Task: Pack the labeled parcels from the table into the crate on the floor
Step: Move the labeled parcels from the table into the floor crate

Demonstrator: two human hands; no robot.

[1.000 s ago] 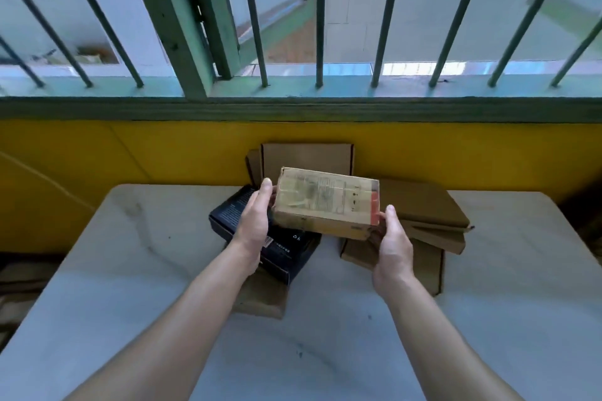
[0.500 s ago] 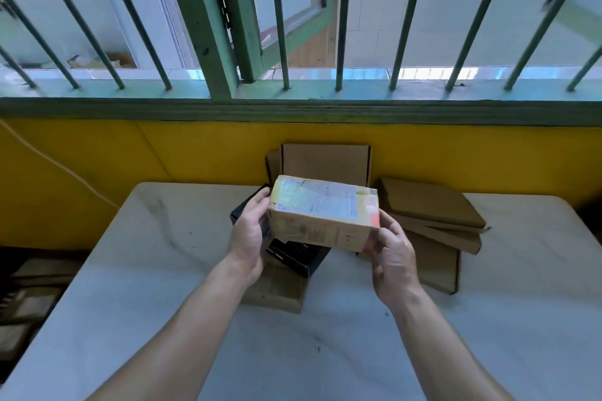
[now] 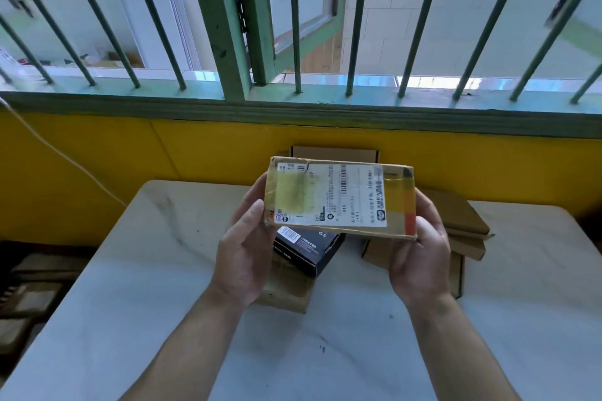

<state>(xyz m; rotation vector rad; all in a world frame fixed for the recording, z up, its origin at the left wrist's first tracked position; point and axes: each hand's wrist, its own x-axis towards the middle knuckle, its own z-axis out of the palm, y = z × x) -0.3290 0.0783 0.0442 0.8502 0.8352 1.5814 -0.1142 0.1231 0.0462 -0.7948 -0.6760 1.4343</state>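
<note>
A brown cardboard parcel (image 3: pixel 342 197) with a white shipping label and yellowed tape is held up above the table, label side tilted toward me. My left hand (image 3: pixel 246 251) grips its left end and my right hand (image 3: pixel 420 254) grips its right end. Beneath it on the white marble table (image 3: pixel 136 303) lie a black box (image 3: pixel 308 247) with a barcode sticker on top of a flat brown parcel (image 3: pixel 286 290), and a stack of flat brown parcels (image 3: pixel 462 225) to the right. The crate is out of view.
Another brown box (image 3: pixel 335 153) leans against the yellow wall (image 3: pixel 97 156) behind the table. A green barred window (image 3: pixel 228 26) runs above it. Flattened cardboard (image 3: pixel 29 296) lies on the floor at the left. A white cord (image 3: pixel 65 156) hangs down the wall.
Both hands have lifted the parcel higher and nearer, and tipped it so its label faces me. The view has shifted slightly left.
</note>
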